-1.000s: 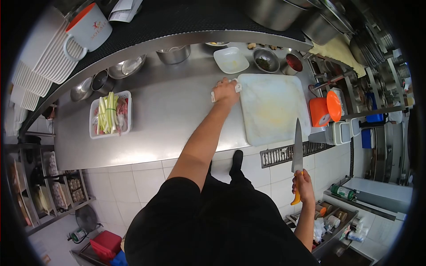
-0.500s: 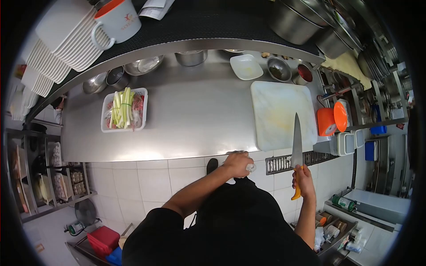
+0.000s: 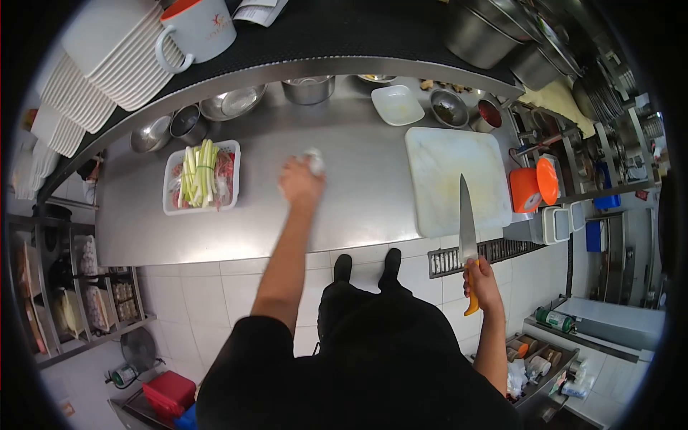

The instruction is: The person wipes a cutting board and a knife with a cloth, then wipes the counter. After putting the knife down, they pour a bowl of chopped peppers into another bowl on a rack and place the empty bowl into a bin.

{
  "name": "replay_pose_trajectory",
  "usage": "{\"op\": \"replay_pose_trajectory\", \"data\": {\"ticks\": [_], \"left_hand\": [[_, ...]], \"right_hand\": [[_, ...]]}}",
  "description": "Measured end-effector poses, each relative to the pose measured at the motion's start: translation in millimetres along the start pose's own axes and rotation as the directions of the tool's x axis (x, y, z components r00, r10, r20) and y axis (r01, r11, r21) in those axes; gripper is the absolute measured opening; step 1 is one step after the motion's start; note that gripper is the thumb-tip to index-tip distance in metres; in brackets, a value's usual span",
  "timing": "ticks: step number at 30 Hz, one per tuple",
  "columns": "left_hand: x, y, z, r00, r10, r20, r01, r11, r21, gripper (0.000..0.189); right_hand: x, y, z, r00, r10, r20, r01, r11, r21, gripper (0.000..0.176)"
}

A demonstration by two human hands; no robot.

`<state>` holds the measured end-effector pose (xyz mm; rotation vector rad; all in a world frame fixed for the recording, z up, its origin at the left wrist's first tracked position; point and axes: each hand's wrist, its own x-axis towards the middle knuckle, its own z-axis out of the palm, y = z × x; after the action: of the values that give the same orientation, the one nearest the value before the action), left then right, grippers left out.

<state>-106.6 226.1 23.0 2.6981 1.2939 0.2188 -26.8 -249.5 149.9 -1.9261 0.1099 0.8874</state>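
Note:
My right hand is wrapped round the yellow handle of a large kitchen knife. Its blade points away from me, over the front part of the white cutting board. Out over the middle of the steel worktop, my left hand is closed on a small crumpled whitish cloth, slightly blurred. Left of that hand stands a white plastic basket holding bundled pale green stalks and bagged reddish contents.
Metal bowls and a steel pot line the back. A white square dish sits behind the board, an orange scale to its right. A shelf edge with stacked white dishes overhangs the worktop.
My left hand has gone from the worktop's front edge forward and left onto its middle, carrying the cloth. The knife in my right hand has shifted slightly left and forward.

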Motion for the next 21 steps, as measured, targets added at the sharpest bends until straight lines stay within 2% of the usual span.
{"op": "replay_pose_trajectory", "data": {"ticks": [1, 2, 4, 7, 8, 12, 13, 15, 18, 21], "left_hand": [[-24.9, 24.2, 15.0, 0.993, 0.122, 0.005, -0.122, 0.993, 0.004, 0.056], [-50.1, 50.4, 19.7, 0.964, 0.246, 0.095, -0.240, 0.968, -0.070, 0.055], [-105.7, 99.6, 8.2, 0.845, 0.511, 0.155, -0.458, 0.843, -0.282, 0.051], [-146.4, 132.0, 7.9, 0.834, 0.547, 0.066, -0.495, 0.797, -0.346, 0.050], [-145.9, 136.7, 8.2, 0.846, 0.531, 0.052, -0.478, 0.797, -0.370, 0.050], [-113.0, 118.2, 6.2, 0.915, 0.404, 0.027, -0.365, 0.852, -0.375, 0.051], [-104.1, 113.7, 8.2, 0.924, 0.382, 0.001, -0.356, 0.862, -0.360, 0.051], [-91.6, 109.3, 13.8, 0.942, 0.332, -0.057, -0.331, 0.880, -0.341, 0.052], [-91.8, 110.4, 13.4, 0.944, 0.325, -0.060, -0.327, 0.892, -0.311, 0.055], [-98.0, 111.0, 16.5, 0.923, 0.353, -0.152, -0.382, 0.885, -0.268, 0.057]], "right_hand": [[-0.1, 1.6, 2.7, 1.000, 0.005, -0.006, -0.005, 1.000, 0.003, 0.021], [-2.2, 4.9, 5.5, 1.000, 0.014, -0.016, -0.014, 1.000, 0.012, 0.021], [2.1, 3.7, 11.7, 0.999, -0.014, -0.040, 0.014, 1.000, 0.005, 0.022], [12.1, -3.9, 7.7, 0.996, -0.080, -0.046, 0.079, 0.996, -0.029, 0.021], [11.6, -13.8, 8.6, 0.995, -0.078, -0.054, 0.078, 0.997, 0.004, 0.021], [30.9, -32.4, 5.0, 0.980, -0.150, -0.130, 0.139, 0.986, -0.090, 0.023], [40.4, -29.8, 5.0, 0.942, -0.286, -0.178, 0.233, 0.935, -0.269, 0.025], [63.1, -24.7, 1.2, 0.816, -0.543, -0.201, 0.325, 0.717, -0.616, 0.030], [84.0, -36.6, -6.5, 0.776, -0.623, -0.101, 0.362, 0.571, -0.737, 0.040], [113.5, -39.6, -23.4, 0.821, -0.563, -0.096, 0.289, 0.554, -0.781, 0.043]]}}
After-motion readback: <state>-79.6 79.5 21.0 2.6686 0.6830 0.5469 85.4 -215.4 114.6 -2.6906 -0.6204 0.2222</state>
